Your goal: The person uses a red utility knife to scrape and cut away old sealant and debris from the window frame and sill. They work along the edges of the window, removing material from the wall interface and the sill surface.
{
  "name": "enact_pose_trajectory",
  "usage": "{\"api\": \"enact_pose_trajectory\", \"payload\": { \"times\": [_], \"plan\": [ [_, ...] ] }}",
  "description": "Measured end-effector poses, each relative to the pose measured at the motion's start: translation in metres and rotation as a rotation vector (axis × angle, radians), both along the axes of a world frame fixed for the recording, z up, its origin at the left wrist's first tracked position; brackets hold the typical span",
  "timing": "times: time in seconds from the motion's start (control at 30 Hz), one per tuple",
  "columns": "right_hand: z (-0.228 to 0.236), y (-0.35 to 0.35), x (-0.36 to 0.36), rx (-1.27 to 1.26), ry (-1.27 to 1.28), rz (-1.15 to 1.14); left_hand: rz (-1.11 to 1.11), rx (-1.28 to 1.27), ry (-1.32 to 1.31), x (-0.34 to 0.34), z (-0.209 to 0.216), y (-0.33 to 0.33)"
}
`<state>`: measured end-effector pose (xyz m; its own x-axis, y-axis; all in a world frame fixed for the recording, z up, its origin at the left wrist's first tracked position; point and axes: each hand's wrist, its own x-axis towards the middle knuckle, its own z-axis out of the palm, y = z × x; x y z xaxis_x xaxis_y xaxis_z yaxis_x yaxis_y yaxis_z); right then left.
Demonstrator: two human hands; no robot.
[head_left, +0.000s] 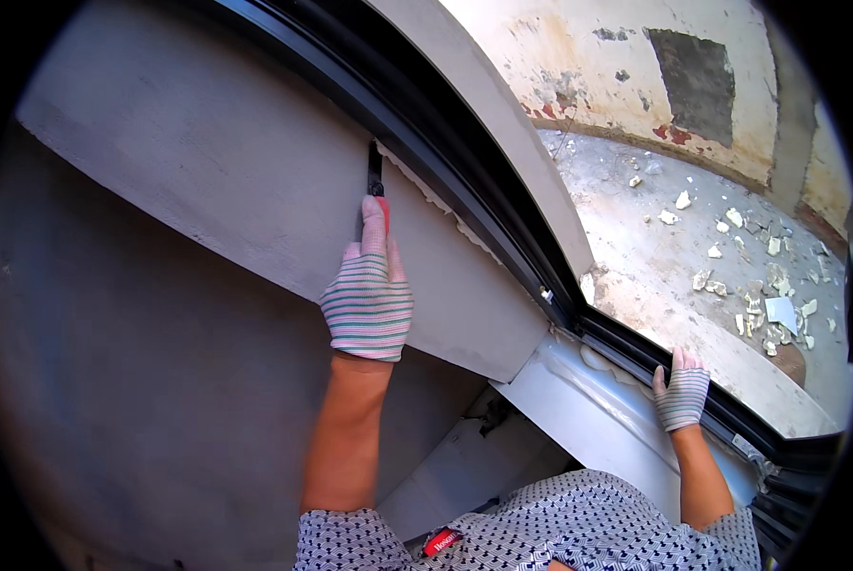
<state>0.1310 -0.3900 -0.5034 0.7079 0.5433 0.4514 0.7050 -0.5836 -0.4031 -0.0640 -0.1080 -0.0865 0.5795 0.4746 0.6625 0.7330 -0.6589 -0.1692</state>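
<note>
My left hand (367, 300), in a striped knit glove, is closed round the red handle of a utility knife (376, 173). The knife's dark blade end points away from me and meets the seam between a grey plastered wall face (227, 152) and the black window frame (517, 252). Along this seam runs a ragged pale strip of foam or filler (417, 181). To the right, my right hand (683, 392), gloved the same way, grips the lower rail of the frame, its fingers over the top and thumb apart. The blade's tip is hard to make out.
Below the frame at right lies a pale metallic sill panel (588, 390) with a rough bead along it. Beyond the opening, broken plaster pieces (722, 224) litter a concrete floor before a stained wall (617, 76). A dark recess (160, 362) fills the lower left.
</note>
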Motion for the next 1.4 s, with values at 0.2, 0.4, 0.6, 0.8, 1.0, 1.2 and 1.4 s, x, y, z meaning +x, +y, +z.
{"api": "enact_pose_trajectory", "payload": {
  "times": [0.2,0.4,0.6,0.8,1.0,1.2,1.4],
  "plan": [
    [0.01,0.005,-0.006,-0.015,-0.005,0.011,-0.136,0.141,0.068,-0.011,-0.053,0.002],
    [0.013,0.005,-0.007,-0.02,0.011,0.02,-0.168,0.121,0.137,-0.016,-0.107,0.005],
    [0.014,0.005,-0.007,-0.01,-0.01,0.022,-0.135,-0.083,0.164,-0.025,-0.178,0.009],
    [0.013,0.006,-0.007,-0.021,-0.042,0.018,-0.079,-0.272,0.298,-0.041,-0.28,0.01],
    [0.02,0.006,-0.008,-0.073,-0.062,-0.006,-0.108,-0.318,0.128,-0.032,-0.313,0.011],
    [0.022,0.01,-0.009,-0.082,-0.063,0.012,-0.334,-0.24,-0.02,-0.035,-0.323,0.021],
    [0.024,0.011,-0.009,-0.088,-0.039,-0.006,-0.07,-0.532,0.365,-0.069,-0.359,0.011]
  ]
}}
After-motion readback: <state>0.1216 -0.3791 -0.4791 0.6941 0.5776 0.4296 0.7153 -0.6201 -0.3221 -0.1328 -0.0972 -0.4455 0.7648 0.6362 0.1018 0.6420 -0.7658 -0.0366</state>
